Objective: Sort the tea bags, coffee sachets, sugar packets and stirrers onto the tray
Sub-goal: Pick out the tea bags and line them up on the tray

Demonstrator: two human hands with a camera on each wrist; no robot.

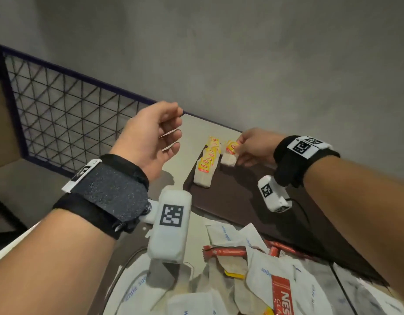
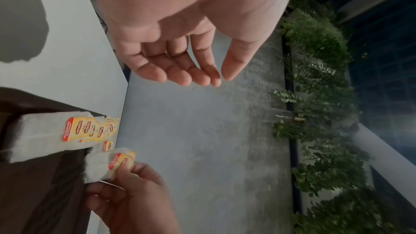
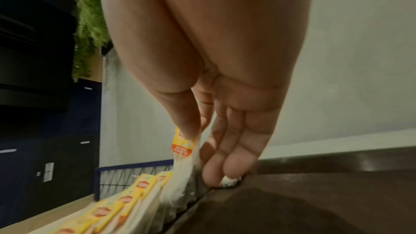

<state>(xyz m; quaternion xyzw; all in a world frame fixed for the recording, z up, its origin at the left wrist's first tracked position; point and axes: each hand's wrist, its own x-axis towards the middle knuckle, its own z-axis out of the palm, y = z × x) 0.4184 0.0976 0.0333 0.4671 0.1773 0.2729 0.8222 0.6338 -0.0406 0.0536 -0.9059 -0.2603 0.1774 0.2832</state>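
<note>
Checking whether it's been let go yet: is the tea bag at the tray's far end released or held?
Held. The right hand pinches the tea bag at its yellow tag, its base touching the tray.

Sachet pile (image 1: 253, 276) runs off the bottom edge; left wrist camera (image 1: 171, 223) covers part of it. Tea bag labels (image 3: 108, 209) blur out; right fingers (image 3: 234, 165) hide the tea bag's (image 3: 180, 181) lower end.
</note>
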